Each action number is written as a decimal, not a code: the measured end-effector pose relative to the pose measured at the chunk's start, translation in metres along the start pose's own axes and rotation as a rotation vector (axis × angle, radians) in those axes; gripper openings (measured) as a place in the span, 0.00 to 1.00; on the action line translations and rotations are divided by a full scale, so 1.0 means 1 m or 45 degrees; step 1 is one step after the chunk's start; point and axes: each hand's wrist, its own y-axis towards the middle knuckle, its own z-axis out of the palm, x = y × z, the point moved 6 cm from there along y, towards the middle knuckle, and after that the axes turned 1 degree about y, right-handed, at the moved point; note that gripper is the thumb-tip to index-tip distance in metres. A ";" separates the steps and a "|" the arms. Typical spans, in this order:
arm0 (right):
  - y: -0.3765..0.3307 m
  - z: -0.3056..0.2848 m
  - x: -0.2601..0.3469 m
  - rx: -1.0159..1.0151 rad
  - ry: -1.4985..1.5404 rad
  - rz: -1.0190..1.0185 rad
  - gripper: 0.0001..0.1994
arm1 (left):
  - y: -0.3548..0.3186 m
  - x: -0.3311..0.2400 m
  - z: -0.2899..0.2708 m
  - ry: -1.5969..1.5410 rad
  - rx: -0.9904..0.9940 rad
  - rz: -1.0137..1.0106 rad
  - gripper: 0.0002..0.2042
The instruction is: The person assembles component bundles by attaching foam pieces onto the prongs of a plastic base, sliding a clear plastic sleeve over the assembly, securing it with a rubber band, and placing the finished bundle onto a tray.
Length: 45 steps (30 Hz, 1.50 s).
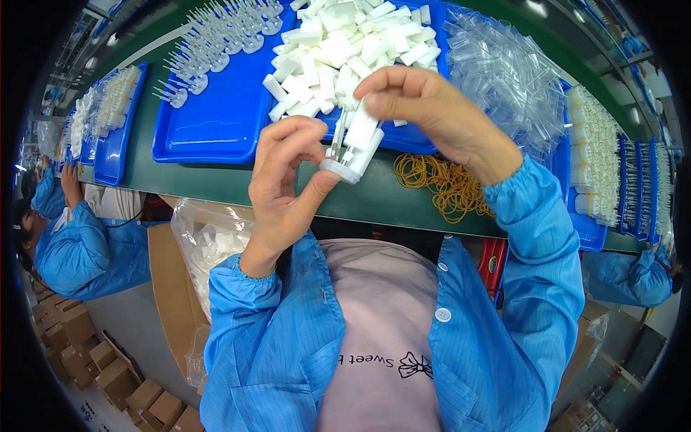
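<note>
Both hands are up over the near edge of the green table (216,183), working on one small white plastic pump piece (354,147). The left hand (284,187) has thumb and fingers curled around its round base, and the right hand (432,115) pinches the upper white cap from above, so both sets of fingers are closed on that same part. Right behind them sits a blue tray (216,122) heaped with loose white caps (345,43), with a row of clear pump stems (216,43) at its far left. A pile of clear covers (504,68) is to the right, and yellow rubber bands (443,183) lie just under the right wrist. Down left there's a plastic bag of white parts (205,248) in a cardboard box (173,288), plus a co-worker in blue (79,252) at the far left.
</note>
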 end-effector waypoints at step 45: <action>0.017 -0.031 -0.001 -0.390 -0.830 -0.291 0.09 | -0.008 0.010 -0.021 0.147 -0.208 -0.295 0.09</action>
